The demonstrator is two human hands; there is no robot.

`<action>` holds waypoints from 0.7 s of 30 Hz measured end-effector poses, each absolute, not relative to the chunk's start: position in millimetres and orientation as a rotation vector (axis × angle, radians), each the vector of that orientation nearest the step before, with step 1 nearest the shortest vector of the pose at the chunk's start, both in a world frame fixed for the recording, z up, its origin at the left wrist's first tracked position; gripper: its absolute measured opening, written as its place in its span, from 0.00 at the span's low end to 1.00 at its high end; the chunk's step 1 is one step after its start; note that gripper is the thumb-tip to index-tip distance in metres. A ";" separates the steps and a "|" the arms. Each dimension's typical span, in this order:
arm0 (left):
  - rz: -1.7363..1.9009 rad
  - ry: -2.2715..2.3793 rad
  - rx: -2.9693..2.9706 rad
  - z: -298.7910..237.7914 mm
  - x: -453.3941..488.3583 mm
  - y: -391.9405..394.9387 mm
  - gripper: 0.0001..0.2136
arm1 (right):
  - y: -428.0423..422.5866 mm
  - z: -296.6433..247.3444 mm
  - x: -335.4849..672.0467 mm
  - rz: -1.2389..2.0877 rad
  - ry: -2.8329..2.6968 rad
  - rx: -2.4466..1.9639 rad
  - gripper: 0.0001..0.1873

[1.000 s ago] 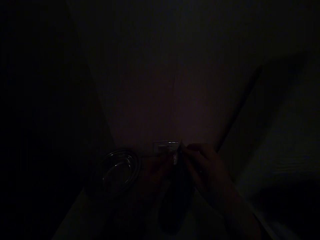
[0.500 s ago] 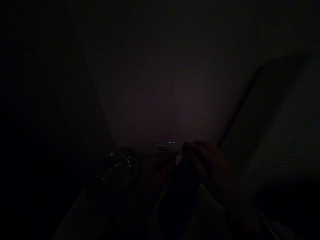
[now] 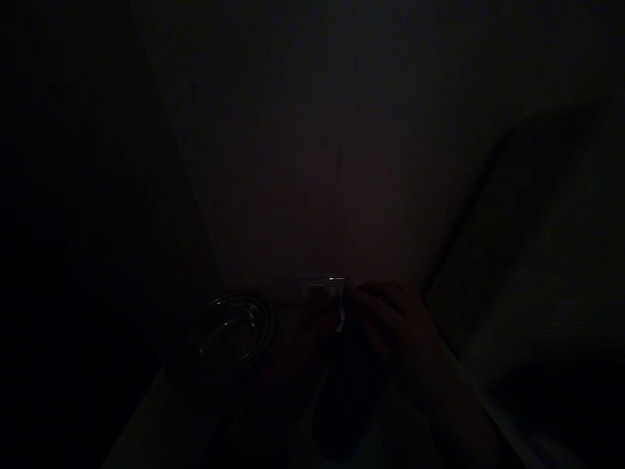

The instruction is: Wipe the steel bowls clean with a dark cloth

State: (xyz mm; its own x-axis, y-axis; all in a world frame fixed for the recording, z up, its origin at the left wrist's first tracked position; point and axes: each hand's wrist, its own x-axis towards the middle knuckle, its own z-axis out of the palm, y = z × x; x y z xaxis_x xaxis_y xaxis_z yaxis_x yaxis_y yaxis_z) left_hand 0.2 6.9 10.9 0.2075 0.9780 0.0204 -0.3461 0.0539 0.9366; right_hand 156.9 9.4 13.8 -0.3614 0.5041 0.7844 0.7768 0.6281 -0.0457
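The scene is very dark. My right hand (image 3: 395,326) reaches in from the lower right, its fingers curled around the top of a dark elongated object (image 3: 344,384) with a small shiny edge near the fingertips. My left hand (image 3: 305,335) is only a faint shape just left of that object; its fingers cannot be made out. What the dark object is cannot be told.
A round shiny metal bowl (image 3: 229,339) sits to the left of the hands on a pale surface. A small wall plate (image 3: 322,285), perhaps a socket, is on the wall behind the hands. A dark slanted edge runs up to the right.
My right hand and the top of the dark object have shifted slightly left and down compared with half a second ago. The bowl has not moved.
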 end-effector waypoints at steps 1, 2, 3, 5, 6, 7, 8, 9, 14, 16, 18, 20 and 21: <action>1.193 0.810 1.021 10.3 -0.4 7.6 0.10 | 8.5 14.8 155.9 -0.425 -2.050 -0.979 0.13; 1.199 0.813 1.019 9.8 -1.1 8.2 0.10 | 7.6 15.7 155.0 -0.421 -2.057 -0.955 0.13; 1.208 0.819 1.016 9.5 -1.6 8.6 0.10 | 6.9 16.4 154.3 -0.415 -2.065 -0.931 0.13; 1.232 0.845 1.003 9.8 -2.0 8.3 0.12 | 6.2 16.8 153.2 -0.401 -2.073 -0.903 0.12; 1.243 0.865 0.994 10.5 -1.9 7.8 0.13 | 6.2 16.5 152.8 -0.397 -2.076 -0.896 0.13; 1.255 0.884 0.985 11.3 -1.6 7.1 0.14 | 6.5 16.0 152.5 -0.392 -2.082 -0.890 0.13; 1.266 0.898 0.980 12.2 -1.1 6.5 0.14 | 6.8 15.4 152.1 -0.393 -2.084 -0.881 0.13; 1.272 0.902 0.982 13.0 -0.7 6.1 0.14 | 7.2 15.0 151.8 -0.400 -2.084 -0.872 0.14; 1.297 0.868 1.009 12.8 0.1 7.1 0.11 | 8.9 14.4 151.9 -0.464 -2.107 -0.829 0.14; 1.258 0.838 1.031 10.3 -0.1 7.8 0.12 | 10.9 13.5 154.6 -0.493 -2.071 -0.864 0.13; 1.224 0.808 1.068 7.2 -0.5 8.1 0.12 | 14.3 11.6 159.2 -0.511 -2.003 -0.935 0.12; 1.187 0.787 1.111 4.7 -1.1 8.0 0.11 | 17.9 9.7 164.1 -0.464 -1.948 -1.005 0.11; 1.169 0.786 1.129 4.1 -1.5 7.8 0.11 | 19.0 9.2 166.0 -0.430 -1.933 -1.019 0.11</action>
State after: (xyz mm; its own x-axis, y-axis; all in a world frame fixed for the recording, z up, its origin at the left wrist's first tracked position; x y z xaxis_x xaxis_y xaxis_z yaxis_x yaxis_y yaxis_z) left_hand -1.5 7.8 4.1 0.2501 0.9653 0.0753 -0.2946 0.0018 0.9556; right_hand 166.0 19.0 9.2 -0.2730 0.4864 0.8300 0.7924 0.6029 -0.0927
